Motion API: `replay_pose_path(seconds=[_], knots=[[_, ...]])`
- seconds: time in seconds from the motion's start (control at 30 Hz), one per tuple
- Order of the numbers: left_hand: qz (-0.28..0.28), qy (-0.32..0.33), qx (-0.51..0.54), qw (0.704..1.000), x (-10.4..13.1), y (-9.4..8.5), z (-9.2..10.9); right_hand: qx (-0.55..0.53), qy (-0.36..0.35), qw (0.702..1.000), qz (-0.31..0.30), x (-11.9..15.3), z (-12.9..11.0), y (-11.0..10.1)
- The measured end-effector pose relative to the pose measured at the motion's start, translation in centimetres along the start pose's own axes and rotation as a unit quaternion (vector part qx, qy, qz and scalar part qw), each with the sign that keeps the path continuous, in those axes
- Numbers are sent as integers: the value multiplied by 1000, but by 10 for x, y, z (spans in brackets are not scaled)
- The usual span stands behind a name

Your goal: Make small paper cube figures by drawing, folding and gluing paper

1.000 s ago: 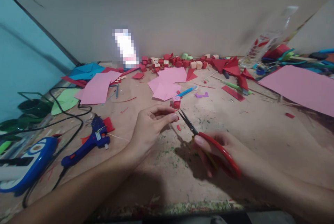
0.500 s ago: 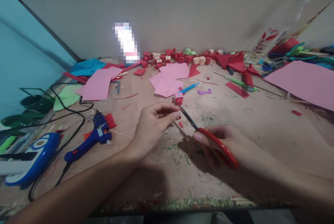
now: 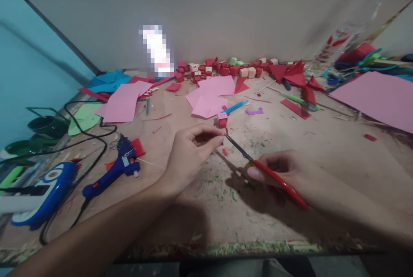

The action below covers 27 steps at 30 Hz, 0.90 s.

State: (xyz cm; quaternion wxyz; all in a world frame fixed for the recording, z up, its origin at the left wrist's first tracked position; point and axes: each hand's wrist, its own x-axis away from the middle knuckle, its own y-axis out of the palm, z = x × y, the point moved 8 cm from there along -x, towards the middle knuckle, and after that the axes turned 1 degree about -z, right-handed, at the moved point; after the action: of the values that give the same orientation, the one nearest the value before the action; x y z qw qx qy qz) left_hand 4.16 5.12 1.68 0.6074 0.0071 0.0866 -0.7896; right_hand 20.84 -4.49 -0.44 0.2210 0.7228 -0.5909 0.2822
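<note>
My left hand (image 3: 193, 152) is closed, thumb and forefinger pinching a tiny red paper piece (image 3: 222, 143) that is mostly hidden by the fingertips. Red-handled scissors (image 3: 274, 176) are gripped in my right hand (image 3: 284, 173), their blade tips touching or very near the left fingertips. Just beyond the tips stands a small red and pink paper figure (image 3: 222, 120), with a blue pen (image 3: 236, 106) lying behind it. A small red scrap (image 3: 225, 152) lies on the table below the left fingertips.
A blue glue gun (image 3: 119, 165) with a black cable lies left, near a blue and white tape dispenser (image 3: 48, 191). Pink sheets (image 3: 209, 96) and several small red paper figures (image 3: 226, 69) line the back. A clear bottle (image 3: 342, 38) leans at back right.
My right hand and the scissors have shifted slightly right and down, and the blades look more closed. My left hand keeps its pinch. The whole view has shifted a little.
</note>
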Motion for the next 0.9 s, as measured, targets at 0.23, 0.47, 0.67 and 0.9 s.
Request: replay_pose_path(seconds=[0.23,0.47,0.67,0.9], knots=[[-7,51,-76,996,5,3,11,48,-21,998,37,-4,-3,-9],[-10,79,-121,989,7,4,14,121,-32,992,31,-4,-5,-13],[-12,75,-108,991,8,6,14,110,-27,993,33,-2,-4,-14],[-19,89,-122,988,9,6,13,55,-31,998,-14,-5,0,-9]])
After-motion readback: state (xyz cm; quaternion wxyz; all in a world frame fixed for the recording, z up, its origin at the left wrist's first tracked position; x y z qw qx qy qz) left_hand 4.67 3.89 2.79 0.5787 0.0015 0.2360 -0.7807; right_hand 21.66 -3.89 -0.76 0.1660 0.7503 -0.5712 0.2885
